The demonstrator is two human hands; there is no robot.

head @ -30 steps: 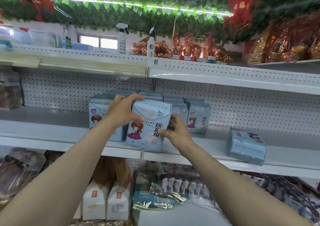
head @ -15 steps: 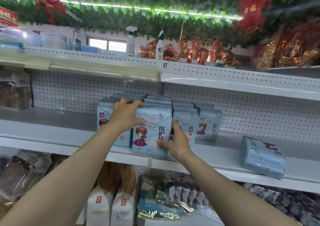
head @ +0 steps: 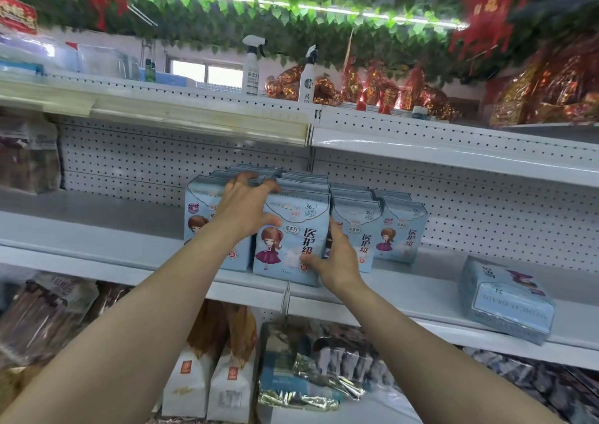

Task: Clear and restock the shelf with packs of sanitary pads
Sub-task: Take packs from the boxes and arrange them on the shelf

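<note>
Light-blue packs of sanitary pads with a cartoon girl stand in several rows on the white middle shelf (head: 97, 255). The front pack (head: 288, 242) stands upright at the shelf's front edge. My left hand (head: 246, 206) grips its top left corner, fingers over the top. My right hand (head: 337, 261) holds its lower right edge, thumb on the front. To its left stands another pack (head: 201, 216), partly hidden by my left wrist; to its right are two more rows of packs (head: 356, 225) (head: 402, 232). One pack (head: 505, 300) lies flat at the right end.
The shelf above (head: 453, 138) carries two spray bottles (head: 251, 66) and red-gold wrapped goods (head: 382, 89). The lower shelf holds white paper bags (head: 207, 388) and foil packets (head: 308, 384). Green leaf garland and red ornaments hang overhead. A perforated back panel (head: 146, 157) lines the shelf.
The front pack has gone from tilted and lifted to standing upright on the shelf's front edge in line with the row behind. Both hands stayed on it.
</note>
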